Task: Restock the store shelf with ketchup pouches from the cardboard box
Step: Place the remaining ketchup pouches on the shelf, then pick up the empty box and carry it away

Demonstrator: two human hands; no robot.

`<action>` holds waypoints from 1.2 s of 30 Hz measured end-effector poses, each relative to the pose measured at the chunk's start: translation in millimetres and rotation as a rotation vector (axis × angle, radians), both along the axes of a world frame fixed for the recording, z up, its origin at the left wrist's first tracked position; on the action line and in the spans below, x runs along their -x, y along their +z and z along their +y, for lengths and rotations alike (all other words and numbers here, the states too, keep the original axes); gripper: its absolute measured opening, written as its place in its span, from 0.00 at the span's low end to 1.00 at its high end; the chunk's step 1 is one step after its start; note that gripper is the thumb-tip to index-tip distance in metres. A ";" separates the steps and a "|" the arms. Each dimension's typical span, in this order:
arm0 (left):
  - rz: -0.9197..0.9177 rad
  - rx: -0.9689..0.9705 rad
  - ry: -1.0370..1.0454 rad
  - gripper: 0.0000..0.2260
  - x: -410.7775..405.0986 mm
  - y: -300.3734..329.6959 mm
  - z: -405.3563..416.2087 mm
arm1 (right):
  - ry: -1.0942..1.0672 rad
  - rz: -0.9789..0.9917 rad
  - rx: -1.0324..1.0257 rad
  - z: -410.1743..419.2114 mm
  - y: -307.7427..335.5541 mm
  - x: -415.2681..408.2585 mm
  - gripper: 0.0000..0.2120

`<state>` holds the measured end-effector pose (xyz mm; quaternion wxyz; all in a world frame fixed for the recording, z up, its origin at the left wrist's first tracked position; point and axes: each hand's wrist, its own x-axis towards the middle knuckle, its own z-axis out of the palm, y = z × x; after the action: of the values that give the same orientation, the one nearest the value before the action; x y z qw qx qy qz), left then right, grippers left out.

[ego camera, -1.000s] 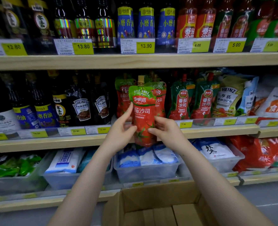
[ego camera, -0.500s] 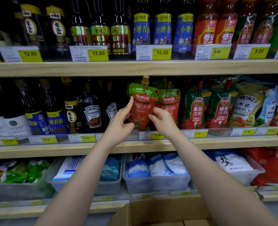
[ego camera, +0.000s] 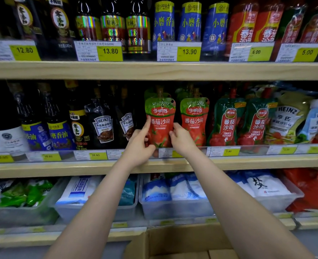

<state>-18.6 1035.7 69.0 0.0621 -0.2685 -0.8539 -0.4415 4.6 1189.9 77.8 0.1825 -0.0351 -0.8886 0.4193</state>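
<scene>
Gripping 番茄沙司 pouch (ego camera: 160, 122): left hand (ego camera: 138, 146), right hand (ego camera: 182, 137); Heinz bottle (ego camera: 103, 124) beside.

Both hands (ego camera: 160, 144) around upright ketchup pouch (ego camera: 160, 121) on shelf (ego camera: 61, 168)

I see the red, green-topped plastic ketchup pouch (ego camera: 160, 121) upright on the middle wooden shelf (ego camera: 247, 162), between my fingertips; brown cardboard box (ego camera: 182, 240) sits open, well below them.

Dim overall, shelf recesses dark; glare on upper bottles (ego camera: 113, 25); wide-angle bowing at edges; lower corners soft, slight blur.
</scene>
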 end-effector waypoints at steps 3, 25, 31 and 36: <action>0.012 -0.012 0.004 0.39 1.9 -2.4 -1.9 | 0.008 0.003 0.018 -0.5 -5.7 0.7 0.14; -0.013 0.141 -0.275 0.27 -114.2 -175.1 39.2 | -0.096 -0.320 -0.076 124.9 -159.1 -218.6 0.22; -0.167 0.326 -0.256 0.26 -123.6 -171.0 77.9 | -0.191 -0.555 -0.018 159.0 -154.0 -266.2 0.29; -0.374 0.592 -0.195 0.27 -154.6 -157.5 73.2 | -0.198 -0.796 -0.008 175.5 -145.0 -287.9 0.29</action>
<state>135.9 1108.9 -88.5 -0.2180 -0.2694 -0.9117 -0.2206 292.5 1365.3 -67.3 -0.1360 -0.2793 -0.8838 0.3498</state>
